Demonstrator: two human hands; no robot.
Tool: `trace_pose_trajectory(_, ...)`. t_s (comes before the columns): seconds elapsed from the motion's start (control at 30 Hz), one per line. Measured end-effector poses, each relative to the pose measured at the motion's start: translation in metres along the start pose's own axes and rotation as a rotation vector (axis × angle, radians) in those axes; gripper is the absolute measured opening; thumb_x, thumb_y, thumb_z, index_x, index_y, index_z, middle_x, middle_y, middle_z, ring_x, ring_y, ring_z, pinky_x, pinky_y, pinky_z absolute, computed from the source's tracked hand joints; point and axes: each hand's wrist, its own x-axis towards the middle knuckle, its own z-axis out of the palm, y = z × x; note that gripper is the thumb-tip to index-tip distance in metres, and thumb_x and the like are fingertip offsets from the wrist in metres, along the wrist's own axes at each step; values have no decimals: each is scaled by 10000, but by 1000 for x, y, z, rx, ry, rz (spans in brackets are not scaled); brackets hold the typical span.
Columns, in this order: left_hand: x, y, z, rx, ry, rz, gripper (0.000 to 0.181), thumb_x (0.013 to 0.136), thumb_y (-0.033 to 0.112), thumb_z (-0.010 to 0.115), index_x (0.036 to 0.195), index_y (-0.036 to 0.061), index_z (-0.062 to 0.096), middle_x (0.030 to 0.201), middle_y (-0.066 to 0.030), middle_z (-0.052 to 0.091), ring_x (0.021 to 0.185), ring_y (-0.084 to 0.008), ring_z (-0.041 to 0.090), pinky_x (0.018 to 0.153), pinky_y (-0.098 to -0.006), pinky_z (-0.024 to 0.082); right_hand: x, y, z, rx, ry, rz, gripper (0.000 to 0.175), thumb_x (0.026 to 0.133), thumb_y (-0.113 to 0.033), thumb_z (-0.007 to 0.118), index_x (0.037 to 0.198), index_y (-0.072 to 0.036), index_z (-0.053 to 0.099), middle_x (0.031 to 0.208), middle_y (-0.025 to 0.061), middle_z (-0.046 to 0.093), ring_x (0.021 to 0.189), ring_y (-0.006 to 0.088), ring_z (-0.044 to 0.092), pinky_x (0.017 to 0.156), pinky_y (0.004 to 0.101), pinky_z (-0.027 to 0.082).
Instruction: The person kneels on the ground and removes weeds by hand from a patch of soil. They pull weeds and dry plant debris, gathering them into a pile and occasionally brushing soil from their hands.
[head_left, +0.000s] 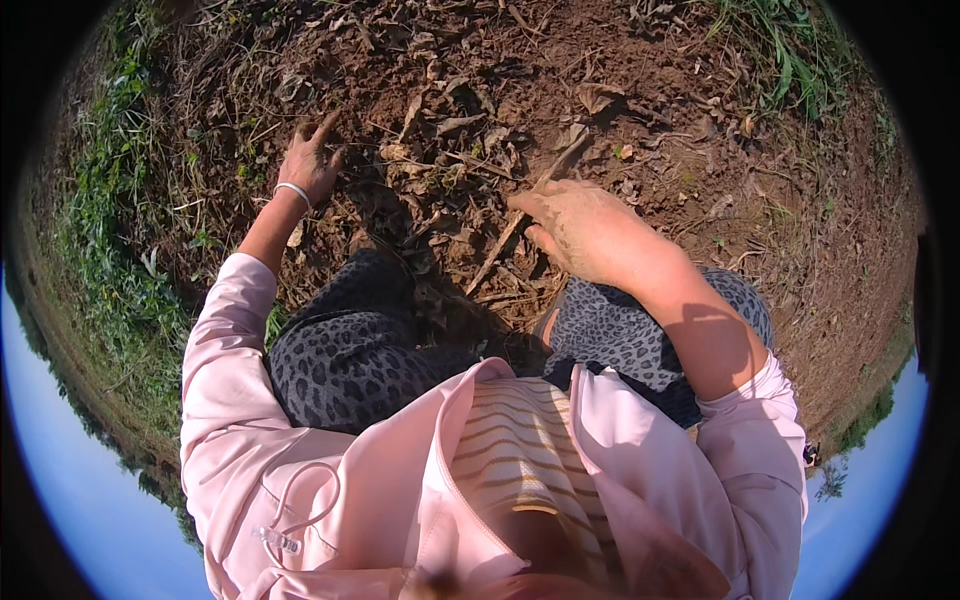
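Observation:
My left hand (313, 161), soil-stained and with a pale bracelet (292, 192) at the wrist, is over dry leaf litter and brown soil on the left. Its fingers are spread, and nothing shows in them. My right hand (589, 225), coated with mud, is shut on a thin wooden stick (495, 253). The stick slants from the lower left, passes under the fingers and comes out at the upper right. Its middle is hidden by the hand. Between my hands lie crumpled dry leaves (457, 169) and broken stems.
My knees in leopard-print trousers (352, 367) bracket the litter. Green weeds (120, 187) line the left side, and a grass tuft (799, 67) grows at the upper right. Reddish bare soil (675, 180) stretches off to the right.

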Motion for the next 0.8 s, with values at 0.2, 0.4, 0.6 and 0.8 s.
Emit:
trace_pose_trajectory(0.2,-40,77,0,-281,-641,258,602,952,264,681,1523,268,490,1679,-172,232,1489,-394,351,1178,-451,403,-28,90,-58,-23,575,52,426,1042,-360,559,1422,-167,571,1283,163,658,1192,322,638,1004,473,514)
trace_pose_trajectory(0.4,-46,58,-104,-12,-177,-57,368,974,214,622,1338,173,656,1052,-157,761,949,-311,731,845,-413,556,-77,314,-97,87,754,584,535,996,-432,626,1468,-193,543,1426,156,570,1292,317,584,1063,452,492)
trace_pose_trajectory(0.6,-140,28,-239,140,262,-295,322,976,268,634,1288,205,683,952,-114,759,855,-259,721,785,-397,550,-79,411,-18,130,78,800,679,946,-398,686,1529,-124,474,1579,151,449,1405,350,490,1139,477,431)
trace_pose_trajectory(0.8,-293,63,-320,232,617,-489,265,1020,307,600,1251,223,700,1025,-78,737,912,-237,682,800,-417,533,-95,378,-29,165,-403,860,845,929,-101,533,1641,-149,80,1598,186,397,1302,379,518,1094,538,395)
